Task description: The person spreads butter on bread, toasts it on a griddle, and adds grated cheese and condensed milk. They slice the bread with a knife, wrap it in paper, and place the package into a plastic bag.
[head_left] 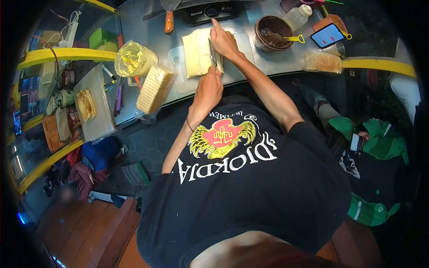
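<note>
A block of pale yellow bread slices lies on a white cutting board. Along its right part runs a narrow dark knife, its near end at the fingers of my left hand, which is closed around it. My right hand rests over the bread's right side, beside the blade, with the index finger stretched forward; its other fingers are partly hidden. A clear bag of bread slices and a tub with yellow spread stand to the left.
A black Rinnai stove and an orange-handled spatula lie beyond. Rightward are a brown tub of dark spread, a bottle, a phone and wrapped bread. Someone in a green jacket sits at right.
</note>
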A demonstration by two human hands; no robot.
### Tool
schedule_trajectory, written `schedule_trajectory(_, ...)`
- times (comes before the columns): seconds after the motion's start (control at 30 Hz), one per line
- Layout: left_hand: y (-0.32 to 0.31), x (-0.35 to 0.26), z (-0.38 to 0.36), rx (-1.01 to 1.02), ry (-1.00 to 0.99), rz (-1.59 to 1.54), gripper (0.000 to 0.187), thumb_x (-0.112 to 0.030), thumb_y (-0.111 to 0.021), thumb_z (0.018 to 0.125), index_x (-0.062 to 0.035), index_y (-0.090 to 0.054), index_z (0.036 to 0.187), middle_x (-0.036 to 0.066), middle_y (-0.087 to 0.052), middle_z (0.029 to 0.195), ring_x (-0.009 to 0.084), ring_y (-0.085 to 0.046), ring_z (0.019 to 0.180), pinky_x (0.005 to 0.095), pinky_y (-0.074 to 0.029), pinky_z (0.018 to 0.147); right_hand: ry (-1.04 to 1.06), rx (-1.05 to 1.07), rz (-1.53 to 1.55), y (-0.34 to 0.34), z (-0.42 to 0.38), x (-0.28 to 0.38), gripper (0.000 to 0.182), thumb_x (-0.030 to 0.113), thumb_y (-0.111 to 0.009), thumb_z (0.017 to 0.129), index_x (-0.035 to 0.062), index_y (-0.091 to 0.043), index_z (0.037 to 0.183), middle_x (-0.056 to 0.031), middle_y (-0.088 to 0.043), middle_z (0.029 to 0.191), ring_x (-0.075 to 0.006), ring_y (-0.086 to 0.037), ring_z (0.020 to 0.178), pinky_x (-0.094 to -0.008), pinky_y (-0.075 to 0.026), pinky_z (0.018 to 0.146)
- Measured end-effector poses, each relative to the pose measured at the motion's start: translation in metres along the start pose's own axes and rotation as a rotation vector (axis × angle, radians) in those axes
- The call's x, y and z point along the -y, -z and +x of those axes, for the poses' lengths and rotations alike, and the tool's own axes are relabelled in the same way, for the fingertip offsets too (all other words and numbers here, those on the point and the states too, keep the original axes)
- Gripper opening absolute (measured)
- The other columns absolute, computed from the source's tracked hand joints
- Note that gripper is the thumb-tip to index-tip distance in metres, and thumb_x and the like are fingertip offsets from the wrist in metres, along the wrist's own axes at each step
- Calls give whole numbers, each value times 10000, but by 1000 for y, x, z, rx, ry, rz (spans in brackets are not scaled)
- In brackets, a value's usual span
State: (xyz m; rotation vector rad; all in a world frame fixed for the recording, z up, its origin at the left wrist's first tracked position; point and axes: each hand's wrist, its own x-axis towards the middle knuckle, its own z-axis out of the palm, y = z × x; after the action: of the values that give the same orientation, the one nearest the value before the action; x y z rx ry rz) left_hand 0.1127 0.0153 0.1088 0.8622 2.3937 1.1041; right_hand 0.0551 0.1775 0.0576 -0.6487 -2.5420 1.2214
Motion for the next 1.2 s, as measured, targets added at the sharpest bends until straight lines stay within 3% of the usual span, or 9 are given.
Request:
schedule_trajectory(0.1,11,-2,10,27,137,63,211,-133,-392,1002,45,-505,993,309,-617,902,505,-578,923,525,-450,762,64,10,20,-5,-44,2,495,303,-392,978,108,-417,1433,-318,-645,888,-519,-612,805,-576,-470,777)
schedule_trajectory(0.17,9,3,9,21,112,68,204,-134,-394,1001,41,-498,993,305,-619,898,506,-583,909,532,-449,753,28,93,55,7,-52,16,514,302,-390,971,87,-399,1437,-331,-639,810,-528,-615,782,-598,-473,778)
schedule_trajectory(0.23,4,6,2,-69,-8,6,199,-129,-395,997,41,-498,991,301,-622,888,505,-588,899,532,-452,753,20,-20,55,-2,-31,11,508,300,-383,970,80,-410,1427,-335,-638,820,-527,-615,797,-597,-474,784)
schedule_trajectory(0.5,6,8,9,-20,93,58,185,-95,-403,980,49,-518,976,304,-618,877,496,-590,906,521,-457,770,75,47,62,5,-47,16,512,265,-363,964,27,-403,1415,-353,-635,892,-519,-623,807,-585,-478,797)
schedule_trajectory(0.57,1,7,0,-63,6,-42,195,-98,-402,979,52,-526,970,312,-618,882,494,-592,898,523,-457,769,-31,50,16,3,-22,14,495,266,-383,969,52,-428,1413,-361,-614,987,-507,-607,906,-572,-452,830)
schedule_trajectory(0.63,-3,8,-1,-46,37,-32,196,-97,-403,979,54,-527,967,312,-620,882,492,-594,884,524,-457,767,76,-13,4,-9,9,6,516,228,-371,943,-3,-417,1402,-356,-629,854,-520,-621,805,-571,-485,779)
schedule_trajectory(0.8,2,11,5,-115,82,4,207,-101,-401,983,61,-528,958,307,-621,865,491,-596,864,524,-456,749,49,90,15,2,-51,18,524,185,-419,903,27,-440,1403,-326,-637,853,-501,-620,762,-559,-481,753)
schedule_trajectory(0.93,0,6,4,-74,125,-5,223,-133,-397,992,55,-513,963,324,-609,840,510,-584,845,549,-440,728,184,-62,-112,-23,11,-8,526,184,-442,895,-16,-441,1381,-316,-631,765,-481,-632,706,-554,-499,703)
schedule_trajectory(1.2,0,10,9,-103,88,-40,202,-131,-400,985,41,-504,975,336,-602,831,521,-579,859,568,-434,742,276,-88,39,-4,-6,0,531,123,-420,890,-28,-419,1398,-344,-615,810,-487,-617,696,-547,-476,668)
